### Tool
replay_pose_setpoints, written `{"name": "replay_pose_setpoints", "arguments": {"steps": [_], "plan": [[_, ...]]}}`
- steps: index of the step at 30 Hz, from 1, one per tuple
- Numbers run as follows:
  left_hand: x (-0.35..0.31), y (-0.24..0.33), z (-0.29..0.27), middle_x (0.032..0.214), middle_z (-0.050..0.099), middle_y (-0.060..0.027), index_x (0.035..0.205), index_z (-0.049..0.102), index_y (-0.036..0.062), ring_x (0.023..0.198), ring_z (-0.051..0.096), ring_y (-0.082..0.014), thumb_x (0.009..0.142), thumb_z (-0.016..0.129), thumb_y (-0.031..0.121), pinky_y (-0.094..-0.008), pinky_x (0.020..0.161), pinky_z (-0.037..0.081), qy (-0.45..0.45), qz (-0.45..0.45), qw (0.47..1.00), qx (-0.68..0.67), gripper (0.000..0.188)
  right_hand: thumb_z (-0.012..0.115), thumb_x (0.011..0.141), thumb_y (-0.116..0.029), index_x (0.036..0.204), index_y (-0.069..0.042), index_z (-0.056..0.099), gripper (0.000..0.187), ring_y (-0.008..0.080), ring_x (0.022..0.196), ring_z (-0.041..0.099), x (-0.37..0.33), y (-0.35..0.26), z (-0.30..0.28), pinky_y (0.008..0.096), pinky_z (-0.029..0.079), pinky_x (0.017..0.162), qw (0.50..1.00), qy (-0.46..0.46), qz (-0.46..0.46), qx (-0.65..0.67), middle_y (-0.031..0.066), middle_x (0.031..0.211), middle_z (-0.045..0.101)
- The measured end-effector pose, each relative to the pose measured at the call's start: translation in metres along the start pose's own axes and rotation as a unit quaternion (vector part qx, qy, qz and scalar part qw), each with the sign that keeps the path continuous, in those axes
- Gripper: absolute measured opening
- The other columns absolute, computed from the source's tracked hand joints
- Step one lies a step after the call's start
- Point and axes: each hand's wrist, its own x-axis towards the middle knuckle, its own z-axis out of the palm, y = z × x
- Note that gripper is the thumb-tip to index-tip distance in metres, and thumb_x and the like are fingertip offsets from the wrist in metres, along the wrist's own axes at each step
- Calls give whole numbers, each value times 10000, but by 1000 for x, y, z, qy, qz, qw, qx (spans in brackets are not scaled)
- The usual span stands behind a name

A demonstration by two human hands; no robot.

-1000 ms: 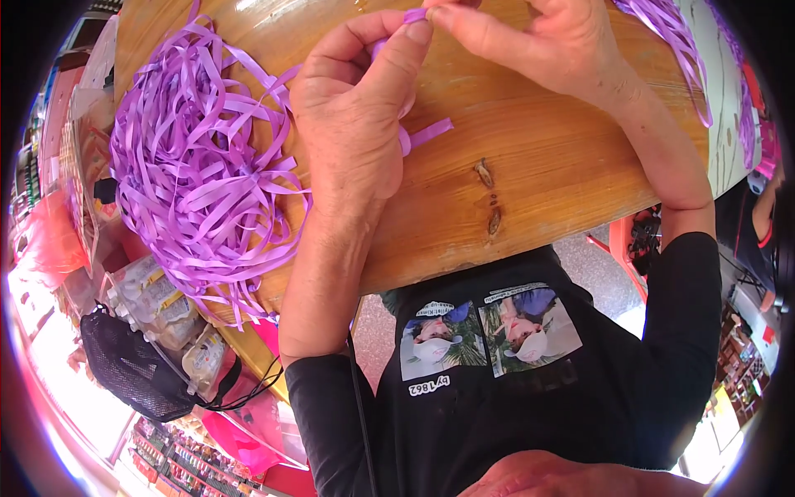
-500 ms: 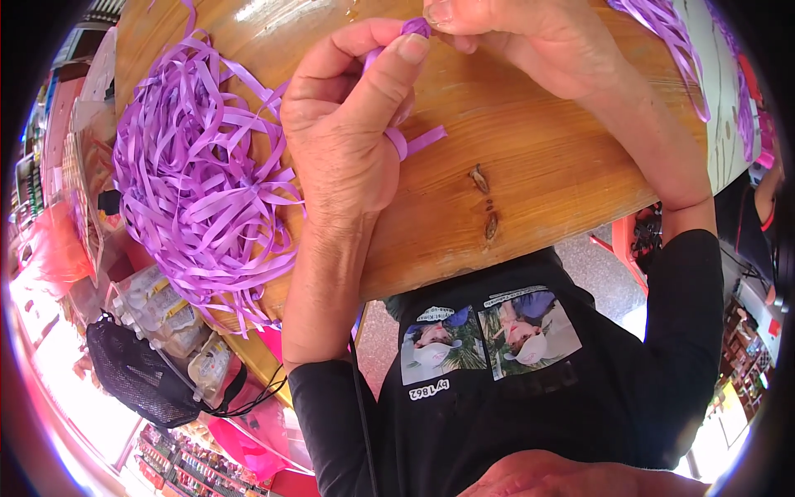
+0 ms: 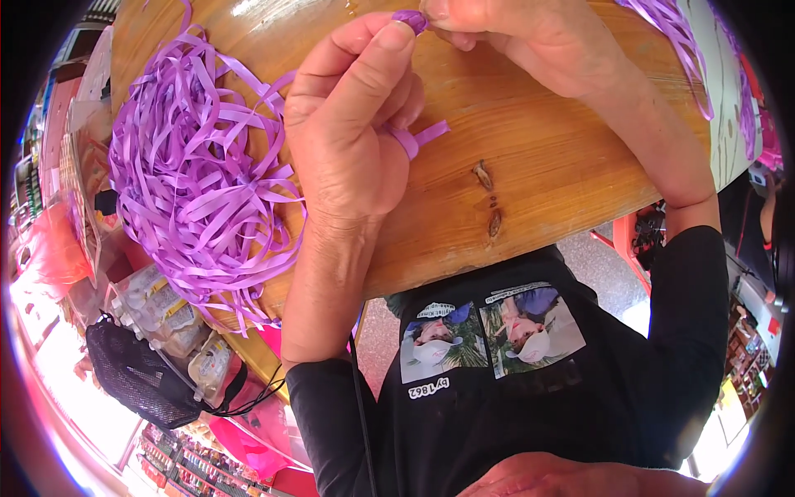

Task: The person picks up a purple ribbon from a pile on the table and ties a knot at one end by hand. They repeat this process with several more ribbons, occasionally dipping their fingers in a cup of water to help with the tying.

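Note:
Between the thumb and forefinger of my left hand (image 3: 352,116) is a small folded roll of purple ribbon (image 3: 410,18), close to the top edge of the view. A loose ribbon tail (image 3: 431,132) sticks out below the palm of that hand. My right hand (image 3: 530,33) is closed in a pinch, its fingertips right beside the folded roll; what lies between them is too small to make out. Left of my left hand, a big tangled heap of purple ribbon (image 3: 199,182) lies on the wooden table (image 3: 546,174).
More purple ribbon strands (image 3: 679,50) hang over the table's far right side, by a pale surface (image 3: 729,124). Beyond the left edge are a black mesh bag (image 3: 137,373), a clear plastic container (image 3: 170,319) and a pink bag (image 3: 54,248). A red chair (image 3: 621,248) stands past the front edge.
My left hand has tipped slightly, and the folded ribbon roll has moved a little up and left, showing more of itself. My right hand stays pinched beside it.

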Motion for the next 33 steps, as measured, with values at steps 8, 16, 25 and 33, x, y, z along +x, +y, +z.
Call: {"name": "replay_pose_setpoints", "arguments": {"steps": [8, 16, 25, 33], "plan": [[0, 0, 3, 586, 348, 68, 918, 602, 29, 488, 246, -48, 913, 556, 130, -219, 462, 214, 5, -41, 997, -64, 111, 645, 843, -96, 911, 3, 632, 121, 77, 833, 574, 10, 16, -2, 213, 455, 733, 957, -37, -275, -84, 25, 852, 639], [-2, 2, 6, 600, 340, 61, 912, 579, 20, 494, 254, -46, 920, 540, 115, -215, 463, 208, 35, -17, 999, -23, 103, 668, 759, 24, 891, -9, 631, 141, 208, 738, 606, -12, -12, 10, 272, 469, 662, 859, 59, -377, -341, 99, 823, 627], [-4, 1, 8, 613, 491, 54, 913, 643, 30, 485, 329, -43, 873, 625, 92, -211, 453, 249, 71, 17, 997, 13, 76, 699, 752, 3, 876, -10, 645, 136, 227, 693, 591, -14, -16, 9, 286, 453, 570, 844, 48, -401, -352, 96, 784, 616], [-4, -1, 7, 614, 418, 59, 968, 611, 0, 507, 292, -51, 905, 560, 95, -216, 461, 220, 71, -12, 997, 32, 125, 704, 740, -2, 849, -24, 644, 127, 219, 683, 581, -11, -14, 5, 286, 450, 561, 835, 44, -412, -361, 83, 774, 605]]}}
